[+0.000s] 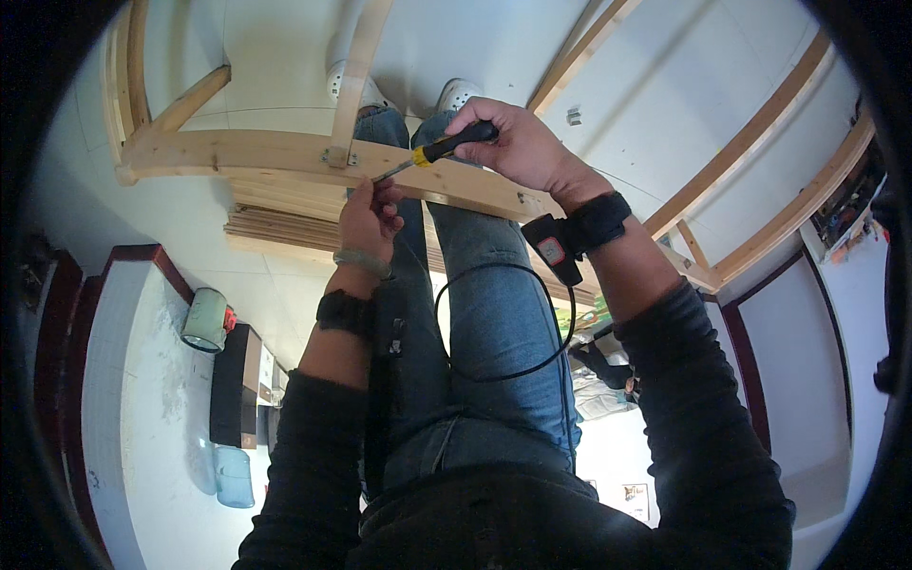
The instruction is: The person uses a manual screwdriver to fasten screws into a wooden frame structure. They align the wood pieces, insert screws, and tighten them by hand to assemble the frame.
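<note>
My right hand point(522, 152) is wrapped around the black and yellow handle of a screwdriver point(439, 149). Its metal shaft slants down to the left, toward a wooden beam point(237, 152) lying across in front of my legs. Close at the tip, my left hand point(369, 223) is closed, thumb and fingertips pinched together; whatever they pinch is too small to make out. Just above the tip, a small metal bracket point(338, 158) sits where an upright wooden slat point(359, 71) meets the beam.
Behind the beam lies a stack of wooden slats point(285, 220). More frame bars point(750, 142) rise on the right, and a short wooden brace point(193, 98) on the left. A small metal piece point(574, 116) lies on the pale floor. A black cable point(494, 378) loops over my jeans from the right wrist device.
</note>
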Demonstrator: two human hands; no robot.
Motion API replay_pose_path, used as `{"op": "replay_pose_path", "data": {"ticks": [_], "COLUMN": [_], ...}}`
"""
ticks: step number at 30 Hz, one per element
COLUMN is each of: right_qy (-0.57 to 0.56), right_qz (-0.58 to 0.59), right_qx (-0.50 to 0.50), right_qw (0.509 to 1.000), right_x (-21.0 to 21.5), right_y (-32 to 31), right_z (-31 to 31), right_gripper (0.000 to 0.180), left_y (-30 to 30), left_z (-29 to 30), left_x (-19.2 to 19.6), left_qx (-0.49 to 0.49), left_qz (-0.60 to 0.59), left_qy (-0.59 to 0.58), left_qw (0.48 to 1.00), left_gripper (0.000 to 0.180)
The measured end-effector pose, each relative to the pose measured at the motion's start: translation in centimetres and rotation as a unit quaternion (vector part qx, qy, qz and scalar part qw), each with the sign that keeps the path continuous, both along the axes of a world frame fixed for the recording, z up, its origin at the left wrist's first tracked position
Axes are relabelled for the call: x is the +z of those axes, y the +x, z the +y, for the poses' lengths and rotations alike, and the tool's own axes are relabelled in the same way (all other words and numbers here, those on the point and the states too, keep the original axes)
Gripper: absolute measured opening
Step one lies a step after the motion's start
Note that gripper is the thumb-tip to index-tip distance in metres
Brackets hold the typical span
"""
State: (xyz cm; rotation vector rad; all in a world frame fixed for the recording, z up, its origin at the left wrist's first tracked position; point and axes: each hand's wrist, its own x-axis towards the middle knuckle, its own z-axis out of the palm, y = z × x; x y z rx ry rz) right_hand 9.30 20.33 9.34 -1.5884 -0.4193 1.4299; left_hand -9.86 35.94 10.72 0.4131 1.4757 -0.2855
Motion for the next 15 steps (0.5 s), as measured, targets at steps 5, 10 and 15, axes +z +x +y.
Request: {"op": "replay_pose_path", "data": {"ticks": [5, 10, 15], "right_qy": [-0.176, -0.272, -0.291], "right_qz": [0.215, 0.332, 0.347], "right_qx": [-0.146, -0.239, -0.24], "right_qw": [0.949, 0.871, 0.859], "right_x": [0.1, -1.9, -5.2], "right_y": [1.5, 0.8, 1.0], "right_z": [-0.3, -0.5, -2.6], "right_gripper": [0.024, 0.027, 0.027], "left_y": [-0.4, 0.8, 2.9], "left_z": [0.8, 0.4, -1.3], "left_x": [2.2, 4.4, 5.4], "left_qx": [-0.117, -0.276, -0.387], "left_qz": [-0.152, -0.176, -0.181], "left_qy": [0.023, 0.128, 0.157], "left_qw": [0.981, 0.936, 0.891], "left_gripper": [0.036, 0.038, 0.037]}}
